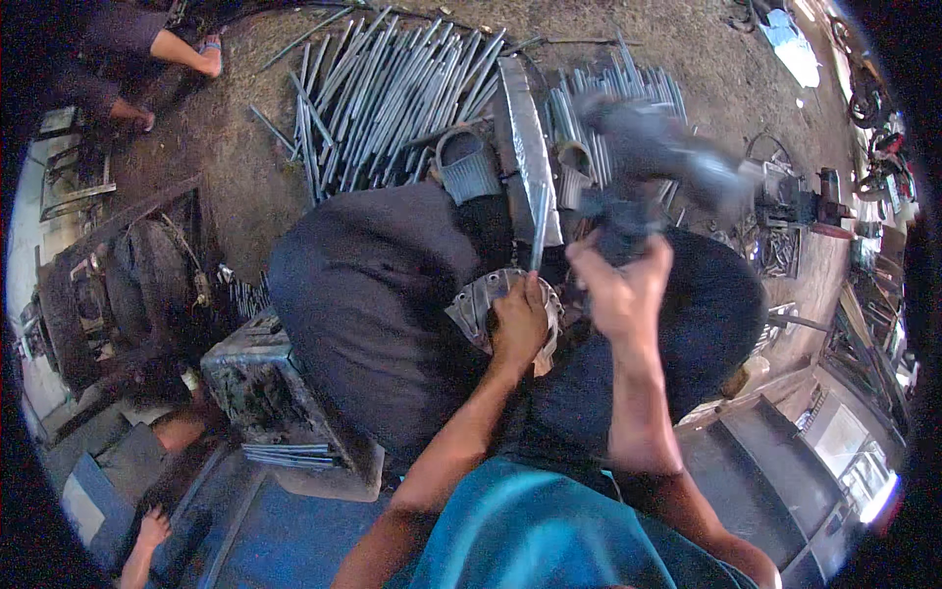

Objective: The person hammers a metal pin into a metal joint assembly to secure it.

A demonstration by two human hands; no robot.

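Observation:
Between my knees, my left hand (520, 319) is closed on a thin metal rod (540, 231) that points away from me. Its far part lies against a long, flat metal bar (522, 137). Under that hand sits a rounded grey piece (476, 302) with small holes along its edge; its kind is unclear. My right hand (623, 285) grips a dark power tool, which looks like an angle grinder (633, 147). Motion smears the tool, so its disc cannot be made out. It is held above and to the right of the rod.
Piles of metal rods (392, 98) lie on the ground beyond my sandalled feet (466, 167). A worn metal box (260, 368) stands at my left. Other people's limbs (186, 54) show at the left. A machine (805, 206) stands at the right.

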